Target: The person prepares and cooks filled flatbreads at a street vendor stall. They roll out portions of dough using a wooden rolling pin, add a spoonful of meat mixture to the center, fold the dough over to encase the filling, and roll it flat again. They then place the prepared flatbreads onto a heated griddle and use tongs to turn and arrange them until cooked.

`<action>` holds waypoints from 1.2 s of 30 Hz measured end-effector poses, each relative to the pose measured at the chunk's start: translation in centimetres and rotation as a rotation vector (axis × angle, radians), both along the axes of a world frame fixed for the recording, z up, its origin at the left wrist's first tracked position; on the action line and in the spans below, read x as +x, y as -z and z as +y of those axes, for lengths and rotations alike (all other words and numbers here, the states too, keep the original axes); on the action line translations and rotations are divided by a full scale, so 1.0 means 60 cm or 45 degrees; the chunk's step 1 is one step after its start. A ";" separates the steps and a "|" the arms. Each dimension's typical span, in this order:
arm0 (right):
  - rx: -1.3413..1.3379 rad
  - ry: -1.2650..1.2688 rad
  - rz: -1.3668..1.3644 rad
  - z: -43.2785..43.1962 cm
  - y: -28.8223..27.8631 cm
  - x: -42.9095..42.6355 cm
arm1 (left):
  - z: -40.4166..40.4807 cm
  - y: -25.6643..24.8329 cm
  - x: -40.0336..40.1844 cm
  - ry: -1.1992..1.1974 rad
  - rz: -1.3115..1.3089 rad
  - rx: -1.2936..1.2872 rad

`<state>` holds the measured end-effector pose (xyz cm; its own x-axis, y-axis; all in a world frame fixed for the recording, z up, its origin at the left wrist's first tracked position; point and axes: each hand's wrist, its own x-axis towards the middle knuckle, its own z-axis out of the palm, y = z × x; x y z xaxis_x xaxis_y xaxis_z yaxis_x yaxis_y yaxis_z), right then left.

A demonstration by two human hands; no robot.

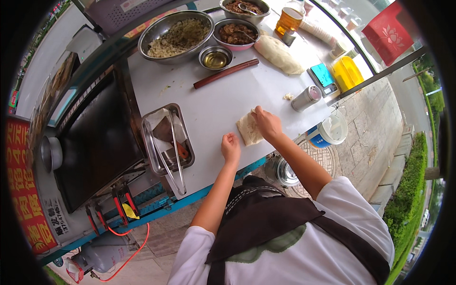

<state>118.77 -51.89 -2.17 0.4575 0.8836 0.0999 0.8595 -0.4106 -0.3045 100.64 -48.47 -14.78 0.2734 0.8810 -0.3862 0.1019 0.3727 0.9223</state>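
A flat, folded piece of dough lies on the pale worktop near its front edge. The fingers of my right hand pinch its far right edge. My left hand is just left of the dough, apart from it, with its fingers curled; nothing shows in them. Beyond both hands a dark red rolling pin lies on the worktop. Farther back is a large lump of dough. To the right of my right hand stands a metal shaker.
A steel tray with tongs and a scraper sits at left, beside a black griddle. Bowls of filling and an oil bowl stand at the back. A digital scale and a yellow container are at right.
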 end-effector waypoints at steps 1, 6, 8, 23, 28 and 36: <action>-0.029 -0.041 0.110 0.037 -0.057 -0.066 | 0.017 0.024 -0.039 -0.124 -0.015 0.007; 0.124 0.096 0.534 0.011 -0.187 -0.044 | 0.019 -0.177 0.015 -0.065 -0.745 -0.800; 0.237 0.057 0.680 0.018 -0.186 -0.031 | 0.046 -0.184 -0.018 0.178 -1.266 -1.040; 0.273 0.362 0.659 -0.007 0.087 -0.043 | 0.062 -0.163 0.029 0.323 1.148 0.399; 0.446 0.322 0.885 0.000 0.019 -0.060 | 0.041 -0.206 -0.003 0.084 1.014 0.580; 0.396 0.311 0.833 0.000 -0.015 0.075 | 0.055 -0.259 -0.032 -0.154 0.753 0.720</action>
